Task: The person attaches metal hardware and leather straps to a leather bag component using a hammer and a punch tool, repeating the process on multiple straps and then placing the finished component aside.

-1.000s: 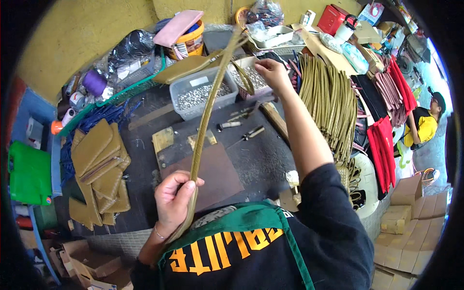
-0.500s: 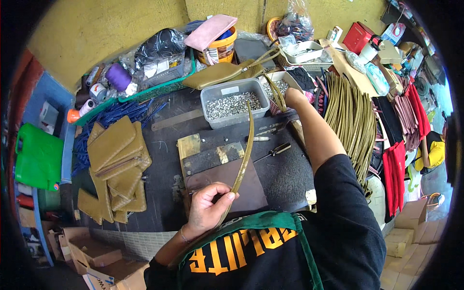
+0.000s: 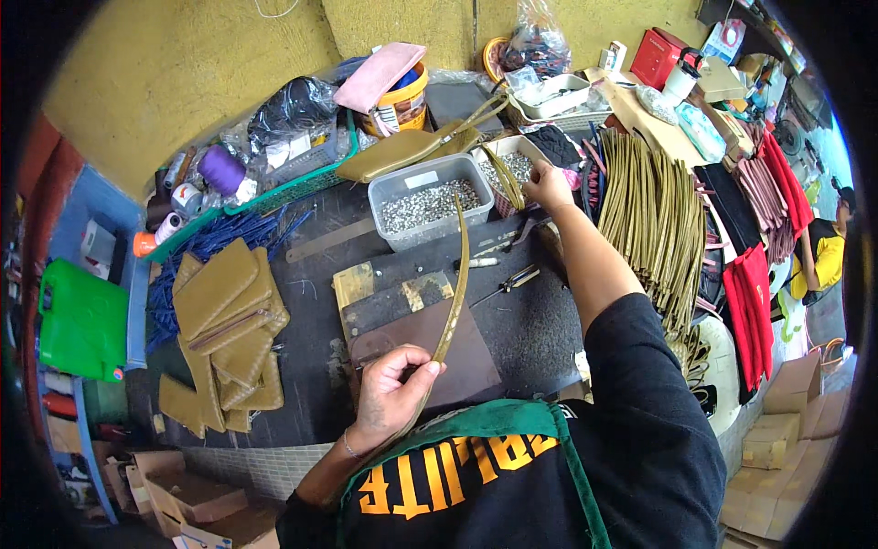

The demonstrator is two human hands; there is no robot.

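My left hand (image 3: 393,398) pinches a long olive-gold strap (image 3: 453,316) between thumb and fingers. The strap's free end rises, curving, toward a clear plastic tub (image 3: 393,229) of small silvery metal pieces. My right hand (image 3: 551,188) reaches forward to the right rim of a small white basket (image 3: 504,145), which also contains silvery pieces. Its fingers are drawn together, but whatever is between them is too small to make out. An olive loop of strap (image 3: 506,178) hangs over the basket's front.
Olive pouches (image 3: 229,311) lie piled at the left; a bundle of olive straps (image 3: 645,220) lies at the right. Before me are a brown board (image 3: 430,352), a screwdriver (image 3: 508,284) and a metal ruler (image 3: 329,240). A person in yellow (image 3: 826,261) is at far right.
My right hand has lifted slightly from inside the basket to its rim, with more of the fingers showing. The view has shifted a little. My left hand keeps its grip on the strap.
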